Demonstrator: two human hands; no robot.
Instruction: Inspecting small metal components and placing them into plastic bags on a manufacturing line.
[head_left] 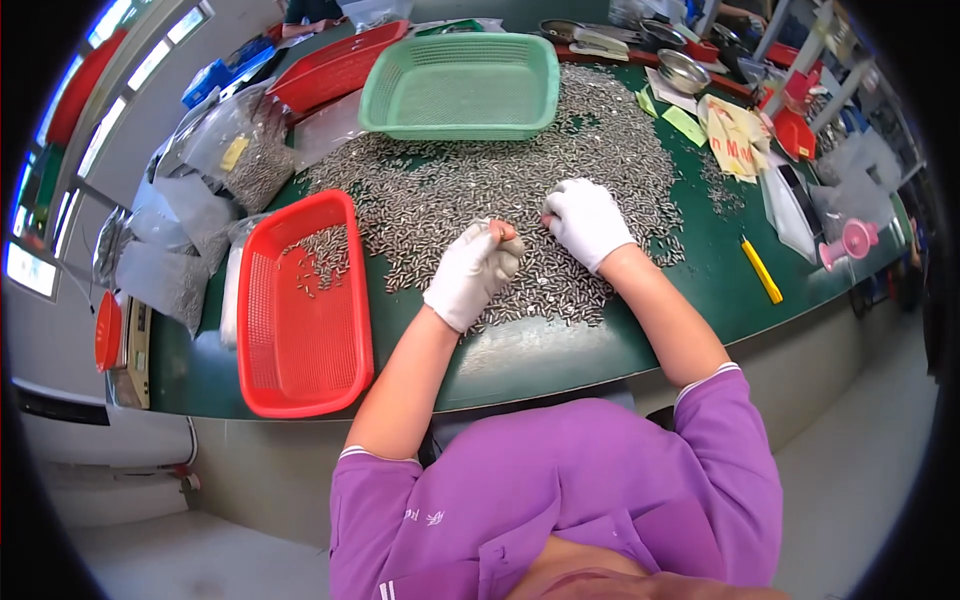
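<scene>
- Grip of the white-gloved left hand (474, 272): fingers curled, thumb drawn in toward the fingertips, bare skin showing at the tips; cannot tell whether closed on a part.
- Grip of the white-gloved right hand (590, 222): likewise curled, knuckles up, bare fingertip turned toward the left hand; contents, if any, impossible to make out.
- Small metal parts (420, 220): spread loose over the green counter (715, 258), around and between both hands; smaller lot at the far end of the red basket (305, 350), left of the left hand.
- Step in hand, as judged: picking over loose parts by fingertip.
- Work with the bare tips rather than the glove fabric, for better feel on such small pieces.
- Lift few parts at once; avoid sweeping the wrists through the layer and scattering pieces over the near edge.
- Leave the yellow cutter (762, 272), right of the spread, well clear of the forearm.
- Hidden: undersides of the fingers and any parts directly beneath the hands.
- Hard to make out: surface and finish of single parts, too small and overlapping; exact contents of the clear bags (255, 160) at left.
- Cut off: another person (312, 12) at the top edge; clutter at far right, crowded and bent by the lens.
</scene>
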